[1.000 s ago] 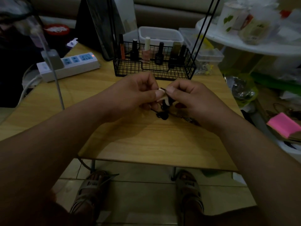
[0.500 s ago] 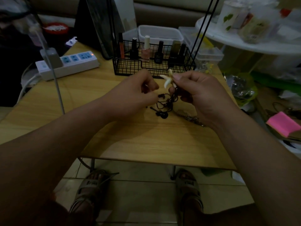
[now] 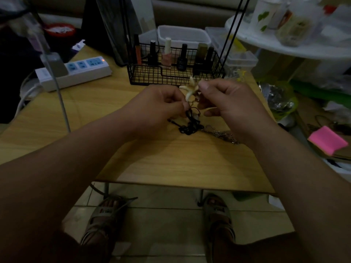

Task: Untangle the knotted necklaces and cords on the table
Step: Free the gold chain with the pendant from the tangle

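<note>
Black cord (image 3: 190, 127) hangs down to a knotted pile

The right hand (image 3: 229, 103) pinches the white star pendant (image 3: 190, 90) on top. The left hand (image 3: 161, 106) pinches the cord just below it. From there the cord drops to a knotted pile on the wooden table (image 3: 171, 164), beside a silver chain (image 3: 222, 133). The left hand is nearer the knot.
</note>
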Demonstrator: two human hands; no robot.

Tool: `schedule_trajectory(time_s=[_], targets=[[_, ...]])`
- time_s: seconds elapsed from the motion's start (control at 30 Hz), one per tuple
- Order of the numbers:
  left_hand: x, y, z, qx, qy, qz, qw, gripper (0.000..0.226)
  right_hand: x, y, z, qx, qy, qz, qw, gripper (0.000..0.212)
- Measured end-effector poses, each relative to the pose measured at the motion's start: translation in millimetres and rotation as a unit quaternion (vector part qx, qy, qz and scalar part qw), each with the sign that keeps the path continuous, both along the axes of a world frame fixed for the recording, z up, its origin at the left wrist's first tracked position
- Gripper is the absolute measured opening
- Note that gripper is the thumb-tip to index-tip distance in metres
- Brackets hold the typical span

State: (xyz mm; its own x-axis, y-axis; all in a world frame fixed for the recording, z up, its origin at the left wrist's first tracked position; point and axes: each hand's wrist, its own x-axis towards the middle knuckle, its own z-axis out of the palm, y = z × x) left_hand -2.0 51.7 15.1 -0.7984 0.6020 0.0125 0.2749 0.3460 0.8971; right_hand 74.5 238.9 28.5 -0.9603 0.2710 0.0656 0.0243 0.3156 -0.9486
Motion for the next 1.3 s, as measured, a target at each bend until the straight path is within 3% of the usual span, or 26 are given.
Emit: schedule_trajectory(time_s=[0.13,0.23,0.4,0.5,0.6,0.67,0.77,0.9,1.0,1.13,1.3], targets=[[-5.9,-4.0,1.0,0.046,-0.054,0.028,0.997,0.009,11.1,11.3,-4.5,0.192,-0.08,-0.006,0.978,0.011],[-8.3,-2.7,2.3,0.106,-0.135,0.061,0.983,0.012,18.0,15.4,-5.5,0.297,-0.159,0.046,0.94,0.025],[-7.7,0.8,2.7,0.113,-0.15,0.091,0.978,0.012,18.4,8.1,-7.9,0.386,-0.133,0.094,0.908,0.007],[-7.3,3.2,2.4,0.095,-0.127,0.097,0.983,0.013,21.3,9.6,-2.6,0.296,-0.121,0.079,0.944,0.007],[-3.7,5.6,0.9,0.019,-0.059,0.103,0.993,0.011,26.0,14.6,5.5,0.064,-0.121,0.044,0.99,0.014],[-0.5,7.4,-2.4,-0.026,0.012,0.102,0.994,0.008,27.0,15.6,8.3,-0.108,-0.11,0.05,0.987,0.019],[7.0,10.8,-5.4,-0.054,0.135,0.04,0.989,0.032,25.6,15.7,11.4,-0.241,-0.074,0.045,0.967,0.021],[13.0,18.5,-9.9,-0.136,0.187,-0.073,0.97,0.054,24.4,15.7,14.2,-0.311,-0.057,0.05,0.947,0.022],[10.2,17.7,-14.6,-0.172,0.224,-0.078,0.956,0.035,25.3,19.0,19.0,-0.345,-0.041,0.029,0.937,0.025],[5.7,13.6,-17.1,-0.155,0.24,-0.074,0.956,0.008,25.9,25.2,23.2,-0.401,-0.011,0.008,0.916,0.026],[6.5,13.4,-19.1,-0.155,0.238,-0.045,0.958,0.007,26.3,26.2,27.8,-0.416,0.003,0.015,0.909,0.025]])
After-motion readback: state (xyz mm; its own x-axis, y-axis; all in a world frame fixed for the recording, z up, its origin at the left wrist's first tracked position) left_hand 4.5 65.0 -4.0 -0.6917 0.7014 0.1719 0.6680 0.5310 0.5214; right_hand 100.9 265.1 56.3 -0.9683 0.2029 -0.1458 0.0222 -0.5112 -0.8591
